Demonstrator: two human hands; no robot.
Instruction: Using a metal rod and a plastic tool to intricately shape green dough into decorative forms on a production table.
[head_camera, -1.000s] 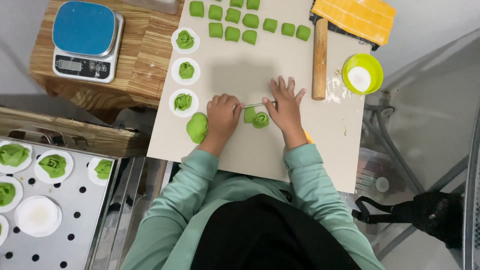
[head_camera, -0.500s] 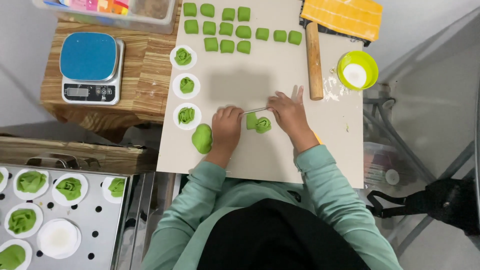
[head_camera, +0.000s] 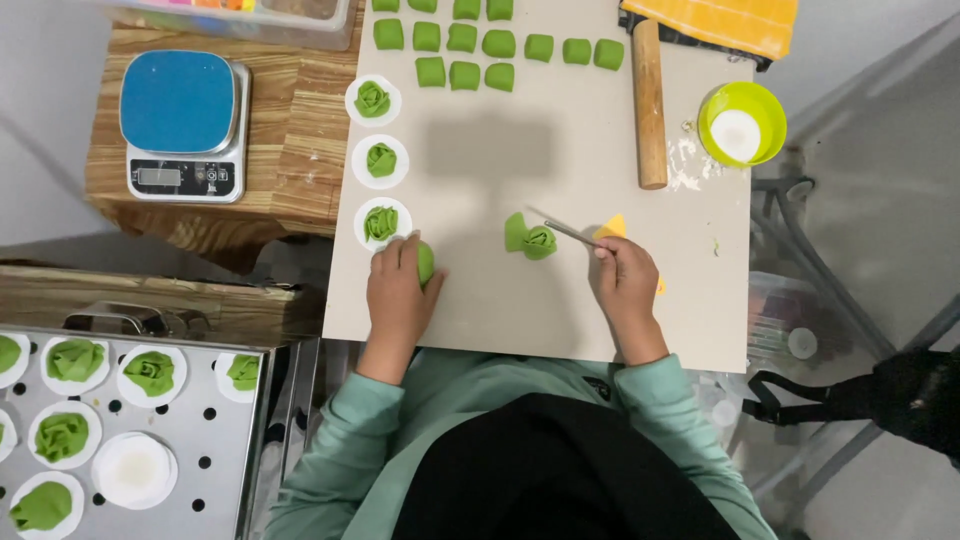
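My left hand has come off the middle of the board and now closes over the round green dough ball at the board's near left edge, just below the lowest of the three paper rounds. My right hand has drawn back too, fingers pinched narrow around a thin metal stick whose tip points at the rolled green flower. A moment ago both hands were pressed together on that flower; now it sits alone in the middle of the board, touched by neither, so to my eye the shaping looks finished and I'm turning to the next lump.

A small yellow scraper lies just beside my right hand, partly hidden under it, so I can't be sure of its full shape.

Three finished flowers sit on white paper rounds along the left edge. At the far end are rows of green dough cubes, with a wooden rolling pin and a lime-green bowl of white powder to their right. A blue-topped kitchen scale stands on the wooden table to the left, its small front display too tiny to make out. A perforated metal tray of more flowers sits at lower left.
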